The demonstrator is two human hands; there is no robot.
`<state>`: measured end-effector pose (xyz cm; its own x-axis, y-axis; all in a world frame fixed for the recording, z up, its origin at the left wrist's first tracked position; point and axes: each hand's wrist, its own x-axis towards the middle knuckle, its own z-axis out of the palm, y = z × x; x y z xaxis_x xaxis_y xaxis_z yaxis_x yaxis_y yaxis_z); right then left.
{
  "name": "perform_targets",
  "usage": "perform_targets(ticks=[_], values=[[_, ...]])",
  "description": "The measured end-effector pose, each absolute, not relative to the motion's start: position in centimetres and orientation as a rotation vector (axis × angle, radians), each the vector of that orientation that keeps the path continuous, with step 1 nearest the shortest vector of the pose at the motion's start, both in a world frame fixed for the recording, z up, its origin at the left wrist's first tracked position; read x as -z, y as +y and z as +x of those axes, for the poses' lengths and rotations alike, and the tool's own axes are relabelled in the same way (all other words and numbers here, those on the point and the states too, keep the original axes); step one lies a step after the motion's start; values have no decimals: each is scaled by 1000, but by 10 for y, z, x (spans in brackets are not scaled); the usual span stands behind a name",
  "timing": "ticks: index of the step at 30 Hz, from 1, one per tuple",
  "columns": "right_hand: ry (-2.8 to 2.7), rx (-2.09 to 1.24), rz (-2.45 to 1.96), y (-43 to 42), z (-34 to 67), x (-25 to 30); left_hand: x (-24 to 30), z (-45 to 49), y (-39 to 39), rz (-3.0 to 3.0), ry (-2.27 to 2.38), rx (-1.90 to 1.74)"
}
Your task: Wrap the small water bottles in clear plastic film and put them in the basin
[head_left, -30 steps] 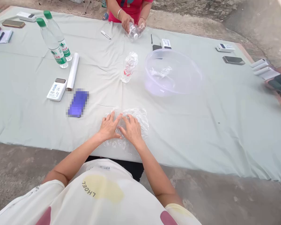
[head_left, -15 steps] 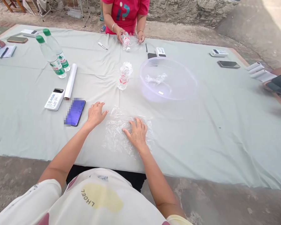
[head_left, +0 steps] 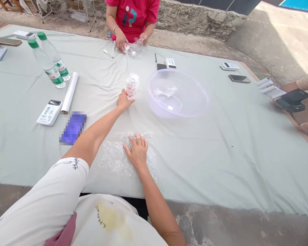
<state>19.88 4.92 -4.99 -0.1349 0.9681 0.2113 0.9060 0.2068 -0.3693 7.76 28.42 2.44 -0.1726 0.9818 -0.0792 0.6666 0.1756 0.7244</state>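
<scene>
My left hand point(head_left: 124, 100) is stretched forward and closed around the base of a small crumpled clear water bottle point(head_left: 131, 84) with a red label, which stands upright on the pale green cloth. My right hand point(head_left: 137, 151) lies flat with spread fingers on a sheet of clear plastic wrap point(head_left: 115, 158) near the table's front edge. A large clear plastic basin point(head_left: 178, 94) holding a scrap of plastic film sits just right of the bottle.
At left are two green-capped bottles point(head_left: 46, 63), a white roll point(head_left: 69, 91), a white device point(head_left: 49, 112) and a blurred purple phone point(head_left: 73, 127). Across the table a person in a red shirt point(head_left: 132, 15) handles another bottle. Phones and devices lie at the right.
My left hand left the plastic wrap, passed the purple phone and reached forward to grip the small bottle. My right hand stayed pressed on the wrap. The view shifted forward.
</scene>
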Motion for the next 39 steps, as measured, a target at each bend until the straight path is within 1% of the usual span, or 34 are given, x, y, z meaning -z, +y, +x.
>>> perform_targets(ticks=[4, 9, 13, 17, 23, 32, 35, 39], values=[[-2075, -213, -1726, 49, 199, 50, -16, 97, 313, 1490, 1984, -810], [-2078, -230, -1725, 50, 200, 49, -18, 111, 356, 1438, 1970, -900], [-2074, -233, -1729, 50, 201, 50, -18, 113, 376, 1462, 1964, -856], [-2079, -232, -1743, 50, 200, 50, -19, 109, 375, 1453, 1924, -780], [-2123, -157, -1749, 50, 198, 49, -29, 99, 347, 1450, 1911, -735], [-2161, -93, -1764, 51, 197, 54, -26, 54, 250, 1672, 1785, -624], [-2203, -142, -1819, 57, 193, 47, -29, 38, 228, 1704, 1758, -592], [-2265, -337, -1986, 83, 179, 28, -37, 25, 212, 1730, 1752, -575]])
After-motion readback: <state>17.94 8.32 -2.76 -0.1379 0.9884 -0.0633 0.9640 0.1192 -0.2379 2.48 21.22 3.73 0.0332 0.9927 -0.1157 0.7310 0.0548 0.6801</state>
